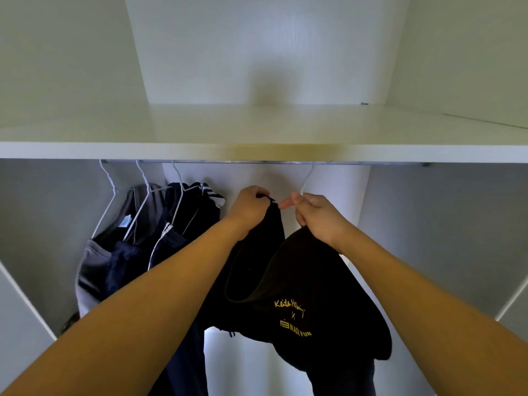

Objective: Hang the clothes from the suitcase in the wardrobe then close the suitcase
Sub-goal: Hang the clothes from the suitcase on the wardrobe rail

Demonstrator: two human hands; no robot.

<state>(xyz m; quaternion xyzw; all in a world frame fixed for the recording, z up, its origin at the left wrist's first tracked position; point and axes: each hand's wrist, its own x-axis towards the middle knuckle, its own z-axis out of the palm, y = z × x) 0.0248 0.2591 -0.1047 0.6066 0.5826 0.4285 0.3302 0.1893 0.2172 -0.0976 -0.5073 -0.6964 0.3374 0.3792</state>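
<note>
Both hands grip a black shirt (300, 281): left hand (250, 211) pinches its collar, right hand (317, 215) holds cloth and a white hanger (307, 178) hooked on the rail (228, 161).

Four white wire hangers are counted on one rail (257, 161): three hangers (108, 201) crowded together at the left and a fourth hanger (307, 178) apart to the right. Three garments are seen on the left group: one grey garment (91, 270), one plain navy garment (125, 258) and one navy garment with white stripes (183, 218) (where they overlap, the count is less certain). One black garment (303, 287) with yellow lettering is found at the fourth hanger. Two hands are counted, a left hand (250, 210) and a right hand (317, 215), both at that black garment. One shelf (114, 138) is seen above the rail.
</note>
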